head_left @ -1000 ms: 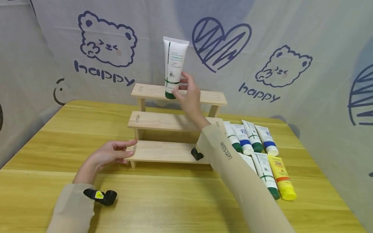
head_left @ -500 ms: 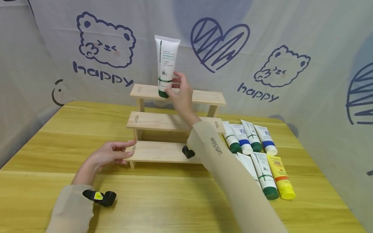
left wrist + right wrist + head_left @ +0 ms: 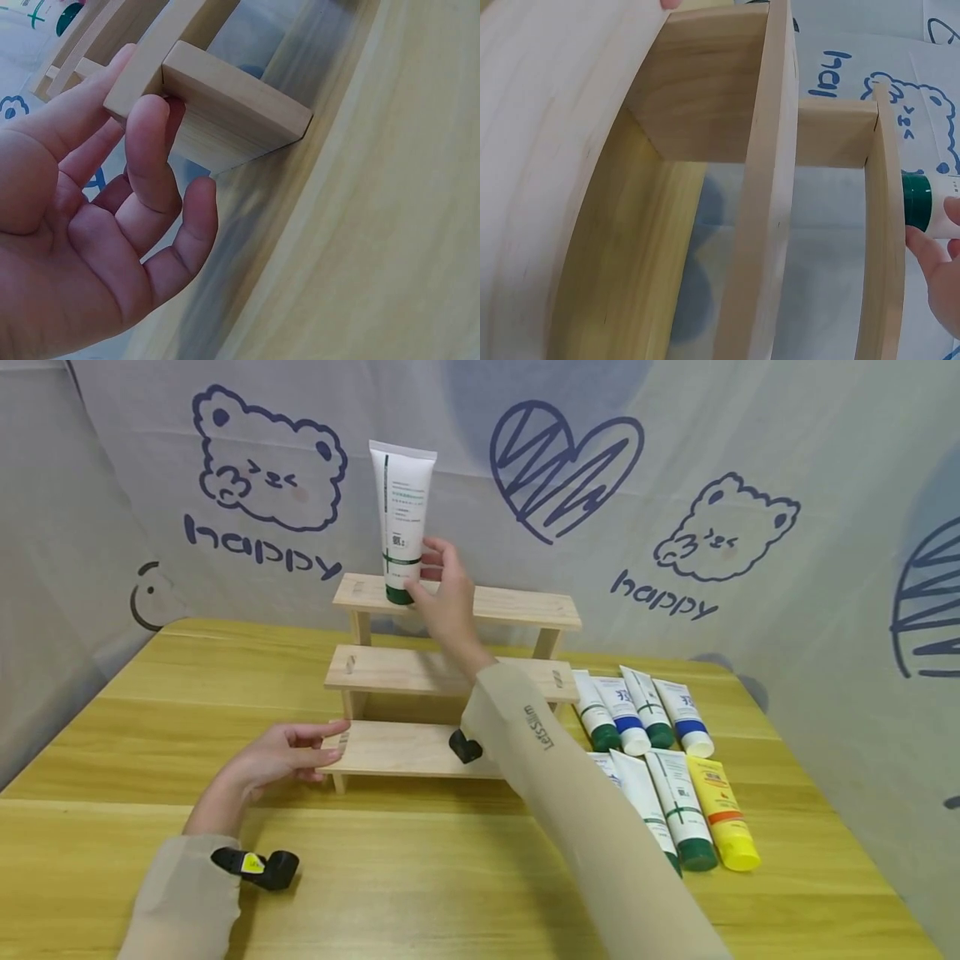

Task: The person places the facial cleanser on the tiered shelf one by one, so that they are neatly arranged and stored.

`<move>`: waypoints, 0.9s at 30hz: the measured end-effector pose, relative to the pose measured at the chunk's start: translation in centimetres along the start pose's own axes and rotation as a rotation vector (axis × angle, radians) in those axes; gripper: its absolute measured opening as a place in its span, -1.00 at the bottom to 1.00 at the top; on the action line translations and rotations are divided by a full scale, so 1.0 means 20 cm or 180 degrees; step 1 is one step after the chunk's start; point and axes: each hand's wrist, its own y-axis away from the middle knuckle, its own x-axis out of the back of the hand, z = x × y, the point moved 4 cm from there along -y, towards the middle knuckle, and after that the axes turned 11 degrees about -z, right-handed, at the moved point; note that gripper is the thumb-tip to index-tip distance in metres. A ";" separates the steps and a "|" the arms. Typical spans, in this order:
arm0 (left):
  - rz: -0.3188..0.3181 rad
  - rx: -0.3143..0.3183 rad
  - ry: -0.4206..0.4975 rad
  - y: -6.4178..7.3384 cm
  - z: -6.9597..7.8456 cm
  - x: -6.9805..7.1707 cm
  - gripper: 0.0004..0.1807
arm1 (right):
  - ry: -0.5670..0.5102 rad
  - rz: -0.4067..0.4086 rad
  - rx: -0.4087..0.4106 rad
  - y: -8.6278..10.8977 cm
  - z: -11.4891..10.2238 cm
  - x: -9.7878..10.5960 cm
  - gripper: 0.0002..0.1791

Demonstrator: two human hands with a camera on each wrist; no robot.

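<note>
A three-step wooden display rack (image 3: 405,749) stands on the table. At the left end of its top step, a white squeeze tube (image 3: 403,510) with green print is upright, cap down. My right hand (image 3: 446,602) grips the tube low, thumb in front and fingers round its right side. In the right wrist view the green cap (image 3: 917,201) appears to meet the top board. My left hand (image 3: 270,756) holds the left end of the lowest step. The left wrist view has its fingers (image 3: 150,142) at the board's corner, the lower ones loosely bent.
Right of the rack, several tubes lie in two rows: white tubes with green caps (image 3: 697,852), white ones with blue bands (image 3: 690,727), and a yellow tube (image 3: 723,814). My right forearm hides part of them. A printed cloth (image 3: 450,402) hangs behind the table (image 3: 375,893).
My right hand has moved the white tube leftward along the top step, from near its middle toward the left end. The left hand has stayed on the lowest step.
</note>
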 end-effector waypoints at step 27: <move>-0.0008 0.0014 0.0081 0.00 0.00 0.00 -0.33 | -0.0299 -0.0336 -0.0098 0.03 0.02 0.00 -0.37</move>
